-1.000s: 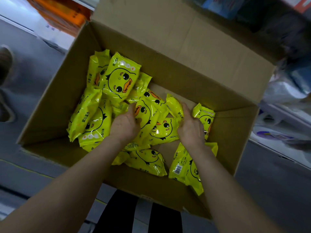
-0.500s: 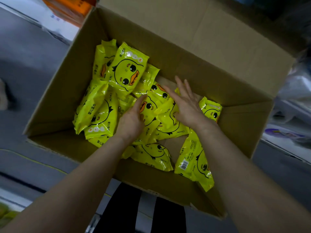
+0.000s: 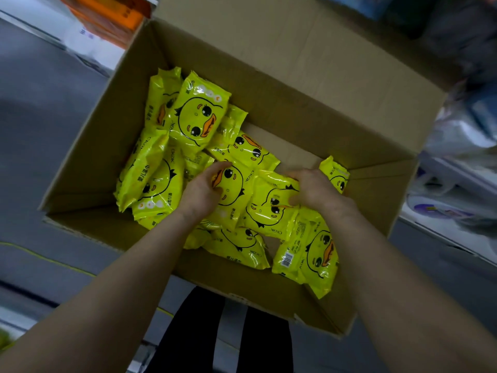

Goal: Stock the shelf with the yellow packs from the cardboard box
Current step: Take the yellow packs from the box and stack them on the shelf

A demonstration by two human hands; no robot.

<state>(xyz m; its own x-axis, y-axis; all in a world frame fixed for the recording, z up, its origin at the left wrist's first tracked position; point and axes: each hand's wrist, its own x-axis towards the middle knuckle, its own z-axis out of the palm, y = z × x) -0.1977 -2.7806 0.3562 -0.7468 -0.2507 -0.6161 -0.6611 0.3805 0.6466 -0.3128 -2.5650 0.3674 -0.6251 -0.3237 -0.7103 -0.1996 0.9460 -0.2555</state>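
An open cardboard box (image 3: 309,84) holds several yellow packs printed with a cartoon duck. Both my hands are inside it. My left hand (image 3: 200,191) grips one yellow pack (image 3: 232,184) in the middle, thumb on its face and fingers curled round its left edge. My right hand (image 3: 313,188) grips the neighbouring yellow pack (image 3: 269,208), fingers curled over its far edge and thumb pressed on its front. More packs lie heaped at the left (image 3: 199,114) and along the near side (image 3: 309,254).
The box's far flap stands open toward the shelves. An orange carton (image 3: 107,12) sits on a shelf at top left. White and blue goods (image 3: 457,135) fill a shelf at right. Grey floor surrounds the box; dark trouser legs (image 3: 228,337) show below it.
My right hand was flat with spread fingers over the packs half a second ago; now its fingers have curled round one pack. My left hand has stayed on its pack.
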